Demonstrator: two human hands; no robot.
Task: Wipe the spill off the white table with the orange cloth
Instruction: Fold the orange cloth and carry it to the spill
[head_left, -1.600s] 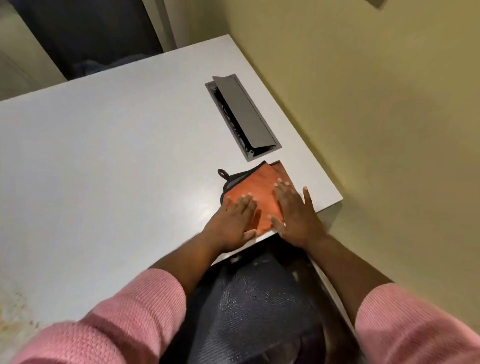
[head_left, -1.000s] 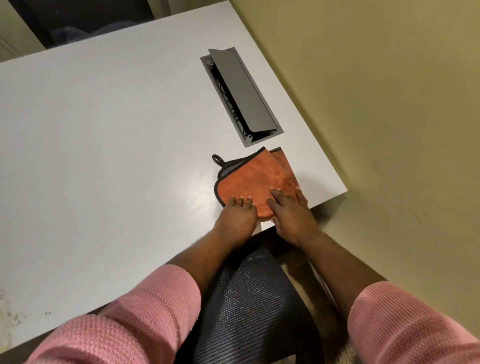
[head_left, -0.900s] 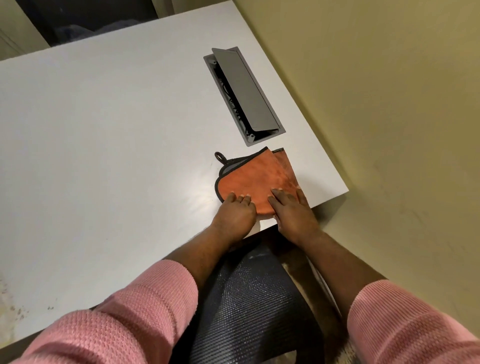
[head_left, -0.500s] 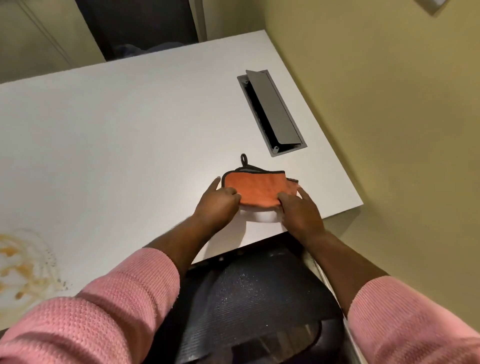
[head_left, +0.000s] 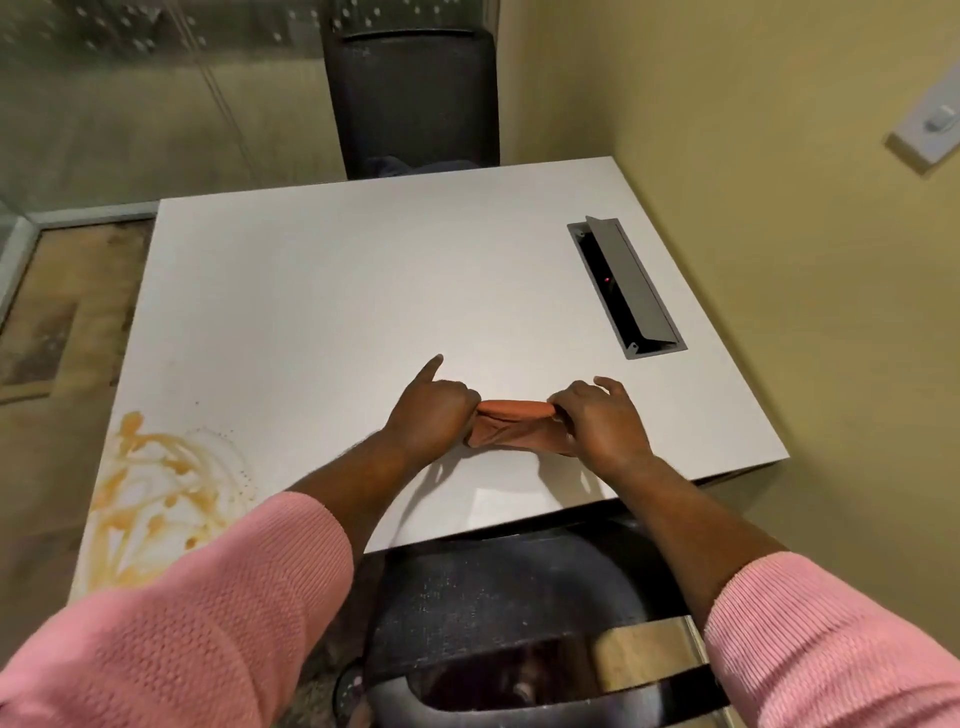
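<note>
Hands, left hand (head_left: 434, 410) and right hand (head_left: 597, 418), pinch a bunched, soft orange cloth (head_left: 511, 426) between them above the smooth white counter (head_left: 363, 291); streaky orange-brown spill (head_left: 156, 488) lies far left of them.

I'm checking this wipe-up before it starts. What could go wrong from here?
The spill reaches the table's left edge, so an outward swipe could push liquid onto the floor. The orange cloth, bunched small between the left hand and right hand, may smear rather than soak. A pink sleeve overlapping the spill might get stained.
</note>
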